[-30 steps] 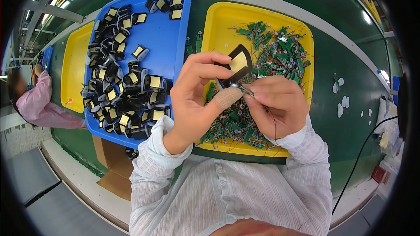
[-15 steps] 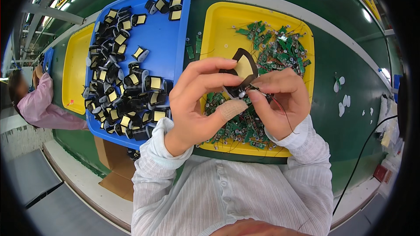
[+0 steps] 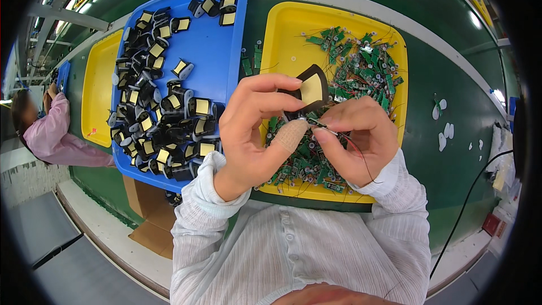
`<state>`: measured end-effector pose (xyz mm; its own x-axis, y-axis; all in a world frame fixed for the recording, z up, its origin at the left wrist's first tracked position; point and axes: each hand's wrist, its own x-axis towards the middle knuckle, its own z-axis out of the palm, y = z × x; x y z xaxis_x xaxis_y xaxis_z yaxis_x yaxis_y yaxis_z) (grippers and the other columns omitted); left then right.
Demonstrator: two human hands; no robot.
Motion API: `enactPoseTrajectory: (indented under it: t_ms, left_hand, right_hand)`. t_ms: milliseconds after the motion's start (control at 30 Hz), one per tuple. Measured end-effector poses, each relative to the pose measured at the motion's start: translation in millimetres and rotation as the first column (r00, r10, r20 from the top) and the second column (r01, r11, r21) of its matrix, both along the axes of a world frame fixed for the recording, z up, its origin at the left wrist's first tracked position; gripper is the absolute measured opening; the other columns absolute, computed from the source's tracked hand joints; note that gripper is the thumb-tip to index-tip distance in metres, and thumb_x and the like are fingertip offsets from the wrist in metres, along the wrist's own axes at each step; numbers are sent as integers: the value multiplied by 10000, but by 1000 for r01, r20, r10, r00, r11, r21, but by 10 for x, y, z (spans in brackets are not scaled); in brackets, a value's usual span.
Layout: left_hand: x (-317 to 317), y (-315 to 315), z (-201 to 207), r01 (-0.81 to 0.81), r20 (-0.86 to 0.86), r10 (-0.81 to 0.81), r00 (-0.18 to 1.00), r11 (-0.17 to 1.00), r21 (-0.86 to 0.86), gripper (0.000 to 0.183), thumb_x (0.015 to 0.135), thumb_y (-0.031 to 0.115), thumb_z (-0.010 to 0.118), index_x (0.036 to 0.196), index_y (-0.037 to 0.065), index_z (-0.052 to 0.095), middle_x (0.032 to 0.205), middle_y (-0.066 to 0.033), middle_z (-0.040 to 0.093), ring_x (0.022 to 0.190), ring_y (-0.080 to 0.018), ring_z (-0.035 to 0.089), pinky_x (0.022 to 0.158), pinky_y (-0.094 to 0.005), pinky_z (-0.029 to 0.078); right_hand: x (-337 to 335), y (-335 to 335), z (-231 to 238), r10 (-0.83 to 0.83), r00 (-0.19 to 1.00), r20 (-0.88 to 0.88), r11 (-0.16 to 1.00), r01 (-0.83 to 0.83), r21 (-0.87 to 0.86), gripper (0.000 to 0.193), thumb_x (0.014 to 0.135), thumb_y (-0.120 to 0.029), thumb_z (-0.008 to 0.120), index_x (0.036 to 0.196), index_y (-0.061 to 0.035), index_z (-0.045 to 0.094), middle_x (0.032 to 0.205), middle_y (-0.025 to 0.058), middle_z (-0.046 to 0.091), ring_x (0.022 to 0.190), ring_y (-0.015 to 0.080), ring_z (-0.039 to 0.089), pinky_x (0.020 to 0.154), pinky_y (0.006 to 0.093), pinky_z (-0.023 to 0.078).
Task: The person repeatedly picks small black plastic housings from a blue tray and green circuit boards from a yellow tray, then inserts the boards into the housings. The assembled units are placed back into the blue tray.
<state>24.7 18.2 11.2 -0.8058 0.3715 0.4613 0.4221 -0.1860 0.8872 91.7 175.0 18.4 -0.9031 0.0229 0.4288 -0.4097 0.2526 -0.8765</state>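
Note:
My left hand [image 3: 248,130], its thumb wrapped in a tan bandage, grips a black plastic housing [image 3: 312,89] with a cream pad on its face. Close against the housing's lower edge, my right hand [image 3: 364,135] pinches a small part with thin red and black wires [image 3: 357,148]; fingers hide most of that part. Both hands are above a yellow tray [image 3: 288,31] holding a heap of green circuit boards [image 3: 367,73] with wires. To the left, a blue tray [image 3: 212,39] carries many similar black housings [image 3: 155,51].
Another yellow tray [image 3: 97,93] lies farther left, near a person in a pink sleeve [image 3: 53,135]. A cardboard box [image 3: 149,214] stands below the blue tray. White oval pieces [image 3: 442,141] are scattered on the green table at right, and a black cable [image 3: 460,214] hangs there.
The housing has turned slightly in my left hand, its pad now facing up more. My left thumb and right fingertips have shifted a little left along its lower edge.

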Motion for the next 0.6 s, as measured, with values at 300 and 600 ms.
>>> enactPoseTrajectory:
  t_ms: [300, 600]
  left_hand:
    - [12, 7, 4, -15, -8, 15, 1000, 999, -44, 232, 701, 24, 676, 905, -13, 572, 1028, -144, 536, 823, -169, 577, 653, -254, 499]
    - [1, -14, 17, -58, -70, 51, 996, 994, -97, 231, 679, 20, 673, 887, -5, 576, 1007, -148, 548, 849, -201, 590, 684, -271, 501]
  right_hand:
    - [-55, -38, -38, -76, 997, 26, 979, 79, -190, 216, 704, 35, 681, 859, -7, 535, 779, 79, 554, 675, 132, 574, 635, 233, 489]
    - [-39, -27, 10, -10, 990, 139, 966, 46, -256, 199, 729, 32, 663, 862, 2, 518, 817, 74, 546, 751, 111, 583, 697, 227, 488]
